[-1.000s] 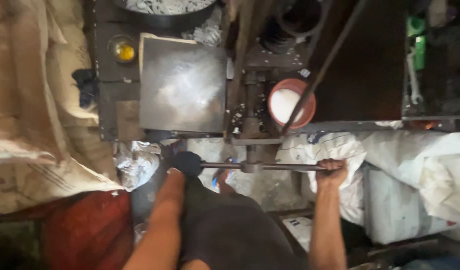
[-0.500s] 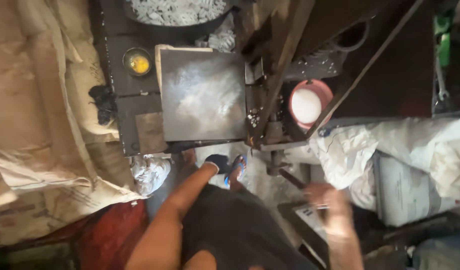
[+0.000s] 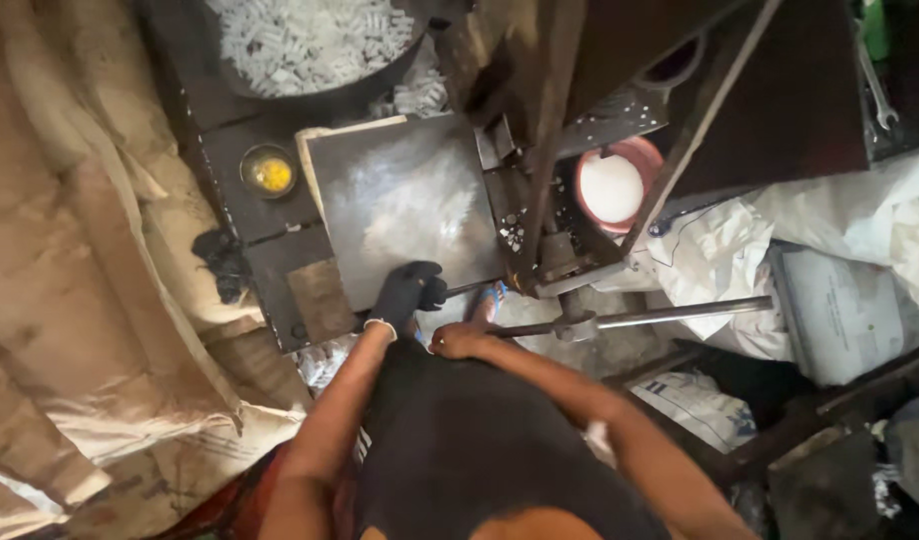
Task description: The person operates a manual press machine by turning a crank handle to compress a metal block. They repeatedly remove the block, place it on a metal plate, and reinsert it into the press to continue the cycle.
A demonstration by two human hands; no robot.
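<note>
My left hand [image 3: 408,292], in a black glove, is closed on a short dark handle [image 3: 462,290] at the near edge of a flat grey metal plate [image 3: 400,200] dusted with white powder. My bare right hand [image 3: 458,340] is curled at the near end of a long metal bar [image 3: 640,318], just above my dark-clothed lap. The bar runs right from a press-like iron frame [image 3: 565,270]. A foot in a blue sandal [image 3: 490,298] shows between the two hands.
A dark pan of several white pieces [image 3: 300,40] sits behind the plate, with a small yellow-filled bowl [image 3: 270,173] to its left. A reddish bowl of white powder [image 3: 613,185] is on the right. Tan sacks [image 3: 80,250] lie left and white bags [image 3: 850,230] right.
My right hand let go of the bar's far right end and came in to its near end by my lap. My left hand reached forward to the plate's edge. The view shifted.
</note>
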